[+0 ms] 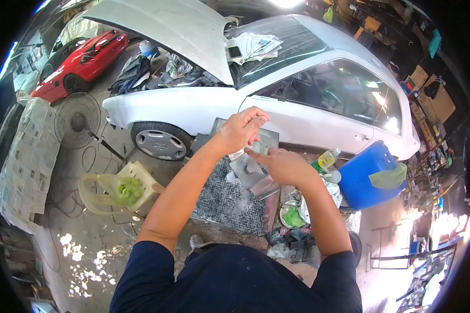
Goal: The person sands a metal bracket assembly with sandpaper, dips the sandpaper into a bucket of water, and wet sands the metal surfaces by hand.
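the fan stood beside loose cords, which could have snagged a foot. on the chair, the green-filled bag looked soft and likely to slump if knocked. the left hand was raised with fingers partly curled; whether it had hold of anything i could not tell. below it a pale scrap lay at the edge of the metal piece, near both hands above the bench; a brushing wrist might have shifted either. the right hand was half closed, its index finger reaching toward the left hand; i could not tell if it gripped anything. a sideways swing of the right forearm might have toppled the bottle, which stood close by.

as for surfaces, the chair was pale, smooth plastic. the bench had a dark, mottled top, dusted with white. the metal piece was grey and flat-faced, with straight edges and a dark curved mark. behind, the car was matte white, with crumpled paper on its windscreen. the bottle was clear with a green label, and the bin was blue, glossy and rounded.
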### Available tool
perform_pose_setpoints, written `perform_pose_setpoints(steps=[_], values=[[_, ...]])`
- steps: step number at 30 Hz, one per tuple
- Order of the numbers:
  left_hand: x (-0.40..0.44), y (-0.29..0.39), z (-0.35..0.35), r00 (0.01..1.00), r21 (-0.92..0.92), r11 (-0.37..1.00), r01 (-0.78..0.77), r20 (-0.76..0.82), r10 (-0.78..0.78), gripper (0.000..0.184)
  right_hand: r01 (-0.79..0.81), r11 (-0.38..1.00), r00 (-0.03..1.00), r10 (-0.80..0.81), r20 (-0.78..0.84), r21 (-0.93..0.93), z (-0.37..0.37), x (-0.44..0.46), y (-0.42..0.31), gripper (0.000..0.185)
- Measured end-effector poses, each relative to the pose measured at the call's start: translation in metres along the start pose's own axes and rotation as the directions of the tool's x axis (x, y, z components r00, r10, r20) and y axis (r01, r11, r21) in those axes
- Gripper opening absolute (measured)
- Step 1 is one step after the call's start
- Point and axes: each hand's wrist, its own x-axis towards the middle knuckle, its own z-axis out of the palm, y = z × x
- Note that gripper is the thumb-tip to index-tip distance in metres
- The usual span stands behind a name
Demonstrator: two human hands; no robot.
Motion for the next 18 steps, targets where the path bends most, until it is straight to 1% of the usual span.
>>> perform_pose_setpoints(steps=[1, 4, 7, 9, 12, 13, 15, 16, 18], values=[[-0.001, -0.001, 0.0, 1.0, -0.001, 1.0, -0.001, -0.006, 0.001, 0.026, -0.021, 1.0, 0.999, 0.021, -0.026, 0.007, 0.004, -0.001, 0.004, 0.07], [-0.003, -0.002, -0.001, 1.0, 0.004, 1.0, -0.009, -0.021, 0.009, 0.027, -0.041, 0.994, 0.993, 0.029, -0.114, -0.103, 0.01, -0.002, 0.007, 0.065], [-0.004, -0.002, 0.0, 0.999, 0.004, 0.999, -0.037, -0.026, 0.037, 0.027, -0.088, 0.995, 0.995, 0.085, -0.059, -0.055, -0.001, -0.005, 0.002, 0.074], [-0.005, -0.005, 0.001, 0.997, -0.016, 0.998, -0.065, -0.04, 0.064, 0.028, -0.077, 0.997, 0.994, 0.076, -0.072, -0.017, -0.001, -0.001, -0.001, 0.07], [-0.005, -0.002, 0.008, 0.997, -0.046, 0.999, -0.028, -0.066, 0.025, 0.028, -0.046, 0.999, 0.997, 0.045, -0.061, -0.012, 0.005, 0.014, -0.006, 0.063], [-0.005, 0.001, 0.009, 0.997, -0.015, 1.0, -0.017, -0.073, 0.016, 0.028, -0.032, 0.999, 0.998, 0.031, -0.052, -0.018, 0.006, 0.018, -0.009, 0.06], [-0.004, 0.006, 0.01, 0.996, 0.045, 0.999, 0.006, -0.086, -0.003, 0.028, -0.065, 0.998, 0.996, 0.066, -0.062, 0.023, 0.001, 0.019, -0.021, 0.055], [-0.003, 0.004, 0.01, 0.995, 0.042, 0.999, 0.001, -0.095, 0.003, 0.028, -0.083, 0.996, 0.994, 0.086, -0.066, 0.045, -0.001, 0.019, -0.026, 0.052], [0.002, -0.001, 0.009, 0.994, 0.036, 0.999, -0.016, -0.111, 0.02, 0.029, -0.074, 0.997, 0.997, 0.075, -0.026, 0.022, 0.003, 0.027, -0.027, 0.053]])
